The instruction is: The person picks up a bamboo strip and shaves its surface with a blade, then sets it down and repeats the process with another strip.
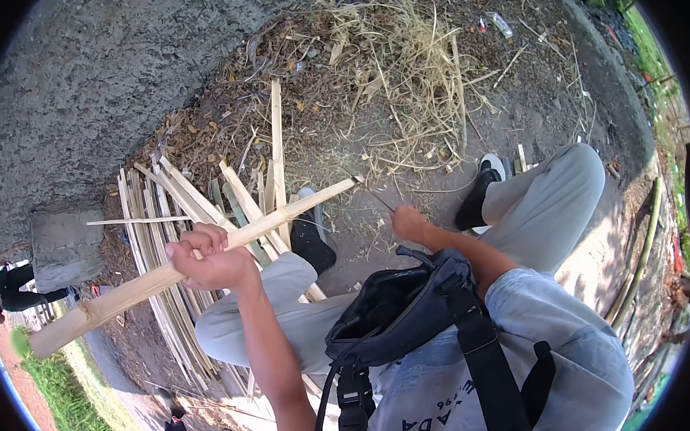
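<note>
A long, pale split bamboo strip [130, 288] runs slantwise across the view, its wide end at the lower left. My left hand [211, 258] is wrapped round it near the middle. Low over the ground, my right hand [413, 226] is closed on a knife [380, 197], whose thin dark blade points up and left. The handle is hidden inside the fist. In this view the blade overlaps the strip's narrow, dark-tipped far end. Both hands are in front of my bent knees, with a dark shoe [313, 244] below the strip.
Many split bamboo strips [155, 280] lie in a pile on the left. Ahead is a heap of curly shavings [419, 63] beside a rough grey concrete wall [104, 88]. An open black bag [396, 306] hangs at my chest. Another person's legs [25, 288] show at the far left.
</note>
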Demonstrator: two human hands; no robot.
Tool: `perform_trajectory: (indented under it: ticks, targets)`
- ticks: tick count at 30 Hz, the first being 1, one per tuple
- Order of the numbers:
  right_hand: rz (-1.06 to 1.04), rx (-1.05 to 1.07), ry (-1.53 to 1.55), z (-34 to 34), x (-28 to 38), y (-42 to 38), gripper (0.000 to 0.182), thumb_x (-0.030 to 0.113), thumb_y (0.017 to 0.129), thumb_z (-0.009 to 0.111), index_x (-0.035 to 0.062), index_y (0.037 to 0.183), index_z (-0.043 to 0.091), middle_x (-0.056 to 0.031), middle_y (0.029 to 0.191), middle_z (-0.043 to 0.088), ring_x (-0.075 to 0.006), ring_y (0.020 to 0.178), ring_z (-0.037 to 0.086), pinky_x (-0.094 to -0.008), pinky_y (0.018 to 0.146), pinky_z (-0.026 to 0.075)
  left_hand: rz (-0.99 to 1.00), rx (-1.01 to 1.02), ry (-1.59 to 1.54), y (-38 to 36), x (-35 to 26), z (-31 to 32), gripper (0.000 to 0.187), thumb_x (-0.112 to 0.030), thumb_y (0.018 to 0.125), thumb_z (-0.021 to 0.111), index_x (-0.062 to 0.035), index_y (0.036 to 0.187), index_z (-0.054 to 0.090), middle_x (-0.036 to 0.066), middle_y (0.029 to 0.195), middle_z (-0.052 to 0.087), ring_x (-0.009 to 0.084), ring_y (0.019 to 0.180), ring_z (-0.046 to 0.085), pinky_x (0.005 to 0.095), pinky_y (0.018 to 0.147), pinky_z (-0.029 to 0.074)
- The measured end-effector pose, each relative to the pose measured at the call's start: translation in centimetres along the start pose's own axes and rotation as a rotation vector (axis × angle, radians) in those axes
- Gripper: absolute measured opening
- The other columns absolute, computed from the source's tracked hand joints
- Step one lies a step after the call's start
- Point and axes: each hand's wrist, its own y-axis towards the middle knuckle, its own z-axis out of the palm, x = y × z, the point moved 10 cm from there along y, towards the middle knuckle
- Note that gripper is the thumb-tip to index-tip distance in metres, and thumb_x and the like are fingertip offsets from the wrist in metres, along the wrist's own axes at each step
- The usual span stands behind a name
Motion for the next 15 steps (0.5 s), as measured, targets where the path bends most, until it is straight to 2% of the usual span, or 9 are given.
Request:
perform_trajectory:
  ticks: [8,11,15]
  targets:
    - [0.067,0.11,0.046,-1.0,0.2,-0.4,0.046,0.034,0.098,0.047,-0.0055,0.094,0.07,-0.0306,0.092,0.067,-0.0479,0.091,0.066,-0.0531,0.082,0.054,-0.005,-0.02,-0.008,0.2,0.0,0.0,0.05,-0.035,0.1,0.043,-0.0147,0.058,0.024,-0.001,0.05,0.021,0.0109,0.044,0.025,0.025,0.043,0.02]
    - [0.092,0.17,-0.011,-1.6,0.3,-0.8,0.046,0.034,0.101,0.042,-0.003,0.099,0.069,-0.0269,0.101,0.068,-0.0446,0.097,0.066,-0.0513,0.087,0.053,-0.014,-0.013,-0.021,0.0,-0.1,-0.3,0.05,-0.035,0.1,0.043,-0.0147,0.058,0.025,-0.001,0.05,0.022,0.0108,0.044,0.025,0.0248,0.043,0.02]
    - [-0.081,0.179,-0.027,-5.8,6.5,-3.4,0.045,0.032,0.101,0.041,-0.0041,0.098,0.069,-0.0279,0.095,0.068,-0.0455,0.092,0.066,-0.053,0.084,0.053,-0.02,-0.022,-0.029,0.1,0.1,-0.3,0.05,-0.034,0.101,0.045,-0.0146,0.058,0.026,-0.001,0.051,0.022,0.0104,0.044,0.026,0.0245,0.042,0.02]
